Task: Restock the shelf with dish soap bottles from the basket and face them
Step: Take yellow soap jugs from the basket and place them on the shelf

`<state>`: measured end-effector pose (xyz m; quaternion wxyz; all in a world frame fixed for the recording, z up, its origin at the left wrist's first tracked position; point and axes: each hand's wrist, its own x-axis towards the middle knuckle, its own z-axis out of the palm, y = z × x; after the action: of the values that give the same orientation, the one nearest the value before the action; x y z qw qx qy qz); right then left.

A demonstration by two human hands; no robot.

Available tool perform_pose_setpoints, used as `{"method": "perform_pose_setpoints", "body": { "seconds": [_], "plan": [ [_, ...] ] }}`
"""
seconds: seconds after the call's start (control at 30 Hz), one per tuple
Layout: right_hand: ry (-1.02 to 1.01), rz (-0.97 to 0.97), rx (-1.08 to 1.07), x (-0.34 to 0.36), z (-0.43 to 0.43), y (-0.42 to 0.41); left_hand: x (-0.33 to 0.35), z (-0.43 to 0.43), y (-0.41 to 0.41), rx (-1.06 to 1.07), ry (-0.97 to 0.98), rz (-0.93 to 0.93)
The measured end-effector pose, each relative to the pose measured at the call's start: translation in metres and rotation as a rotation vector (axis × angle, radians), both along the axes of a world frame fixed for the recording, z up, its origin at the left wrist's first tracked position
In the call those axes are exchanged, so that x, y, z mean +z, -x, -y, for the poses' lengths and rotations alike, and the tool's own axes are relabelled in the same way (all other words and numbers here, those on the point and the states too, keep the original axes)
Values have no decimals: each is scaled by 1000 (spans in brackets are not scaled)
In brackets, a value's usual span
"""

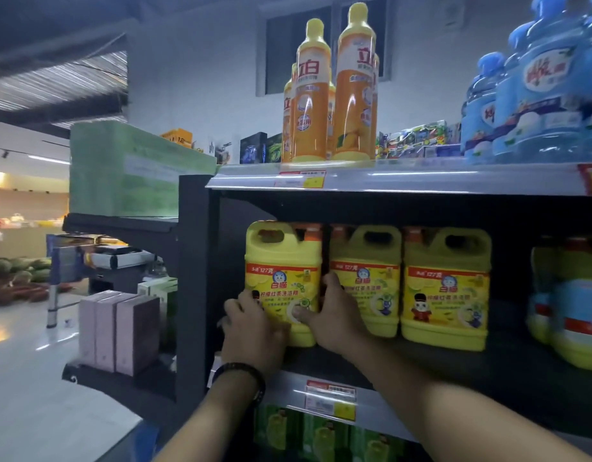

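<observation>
Left hand [253, 323] and right hand [334, 316] grip the leftmost yellow jug [283, 281] by its sides; jug base overhangs the shelf [421, 365] edge. Neighbouring jug [366, 278] stands just beside it.

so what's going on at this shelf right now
A person is stocking a shop shelf. Both hands grip the leftmost yellow jug of dish soap on the middle shelf: the left hand on its left side, the right hand on its right. Two matching jugs stand beside it, labels facing out. Orange bottles stand on the shelf above.
</observation>
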<state>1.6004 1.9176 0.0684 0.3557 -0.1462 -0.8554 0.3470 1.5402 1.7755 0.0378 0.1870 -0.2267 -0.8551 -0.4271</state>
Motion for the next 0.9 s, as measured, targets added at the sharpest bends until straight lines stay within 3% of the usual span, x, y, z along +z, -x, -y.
{"method": "perform_pose_setpoints", "body": {
  "seconds": [0.07,0.23,0.4,0.53,0.63,0.73,0.9],
  "plan": [
    [-30,0,-55,-3,2,7,3,-4,-5,33,122,21],
    [-22,62,-97,0,4,13,-4,-7,-12,99,194,-41],
    [-111,152,-76,10,6,-9,8,6,-16,-14,232,77],
    [-216,155,-11,18,14,-60,22,35,-39,-41,209,-50],
    [-259,141,31,11,23,-110,18,54,-86,-192,4,-73],
    [-232,145,68,-5,30,-161,-6,68,-148,-325,-87,3],
    [-164,164,114,-51,30,-263,-95,79,-233,-518,-6,214]
  ]
}}
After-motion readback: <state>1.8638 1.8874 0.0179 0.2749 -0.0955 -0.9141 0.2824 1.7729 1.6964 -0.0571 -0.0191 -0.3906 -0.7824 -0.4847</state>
